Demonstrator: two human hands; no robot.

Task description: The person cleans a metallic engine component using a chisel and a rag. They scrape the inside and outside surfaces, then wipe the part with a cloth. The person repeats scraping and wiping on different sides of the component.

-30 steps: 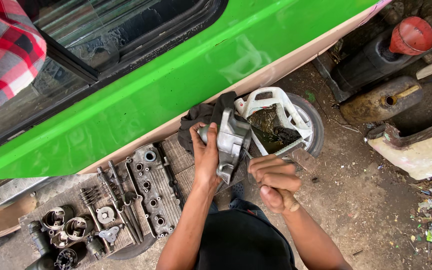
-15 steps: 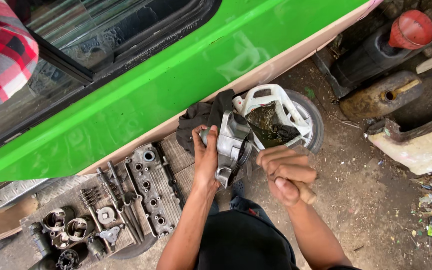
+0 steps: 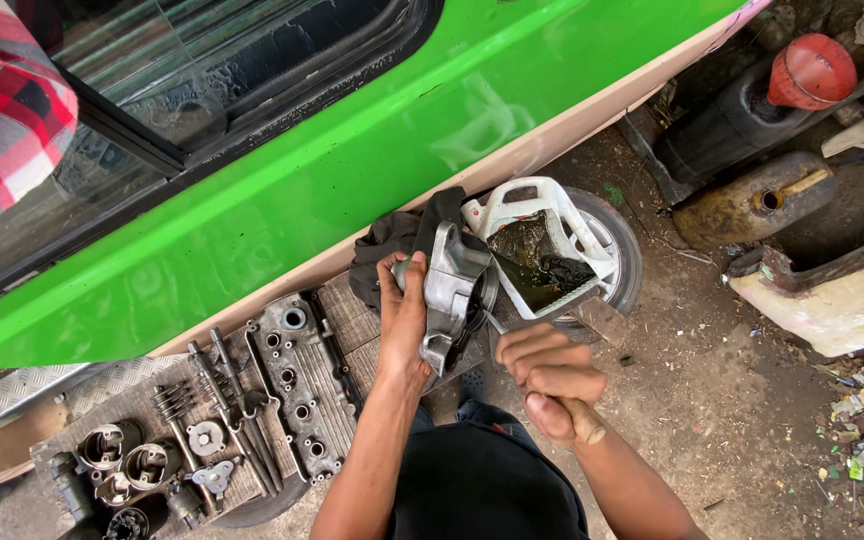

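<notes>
The left hand has its fingers wrapped around the edge of a grey cast-metal engine part, holding it upright just beside a cut-open white plastic can of dark oil, forearm reaching straight up from below. The right hand is curled into a tight fist around a wooden-handled tool whose thin shaft touches the part's lower side, wrist bent inward.

A green vehicle body fills the top, a grey cylinder head cover lies beside pistons on a metal plate, while a red-capped black canister and rusty tank sit on the dirt floor.
</notes>
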